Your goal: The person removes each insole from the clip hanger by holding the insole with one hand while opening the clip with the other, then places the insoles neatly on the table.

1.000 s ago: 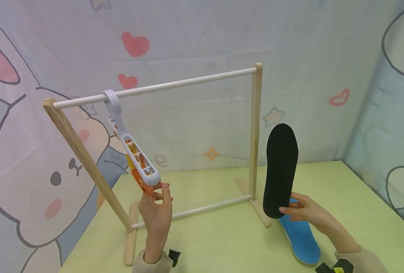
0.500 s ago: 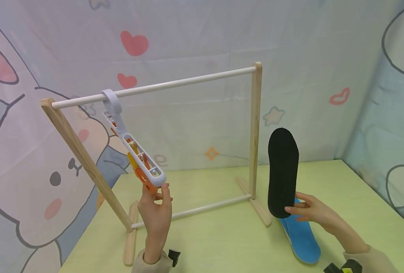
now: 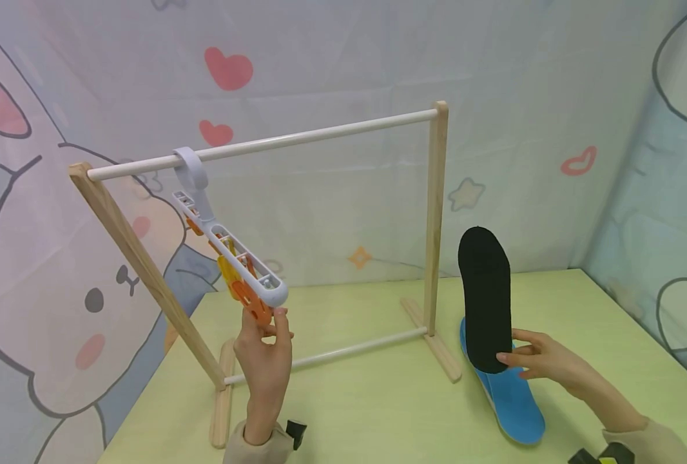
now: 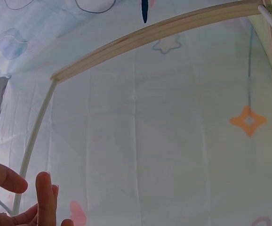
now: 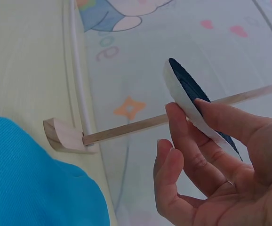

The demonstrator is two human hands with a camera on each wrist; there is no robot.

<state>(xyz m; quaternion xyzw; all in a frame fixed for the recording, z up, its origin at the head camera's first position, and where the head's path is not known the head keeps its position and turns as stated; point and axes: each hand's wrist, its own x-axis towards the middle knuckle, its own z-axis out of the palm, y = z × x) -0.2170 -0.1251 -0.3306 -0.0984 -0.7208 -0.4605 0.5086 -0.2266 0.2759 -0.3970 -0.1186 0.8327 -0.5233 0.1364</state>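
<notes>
My right hand (image 3: 543, 362) pinches the black insole (image 3: 485, 296) near its lower end, between thumb and fingers. In the right wrist view the insole (image 5: 180, 89) appears edge-on, dark on one face and pale on the other. A white clip hanger (image 3: 203, 207) hangs by its hook from the rack's top rail (image 3: 320, 135), with orange and yellow clips below it. My left hand (image 3: 264, 357) is raised under its near end, fingertips right at an orange clip (image 3: 253, 304). Its thumb and fingers (image 4: 45, 197) stand apart in the left wrist view, nothing showing between them.
Blue insoles (image 3: 514, 406) lie on the pale green table (image 3: 367, 412), partly behind the black one. The rack's wooden posts (image 3: 434, 225) stand on flat feet, joined by a low white rail (image 3: 349, 353). A printed cloth backdrop (image 3: 332, 212) rises behind.
The black insole and my right hand have shifted right, and the insole's top now leans left. The hanger's near end has swung right and slightly up, while my left hand has barely moved.
</notes>
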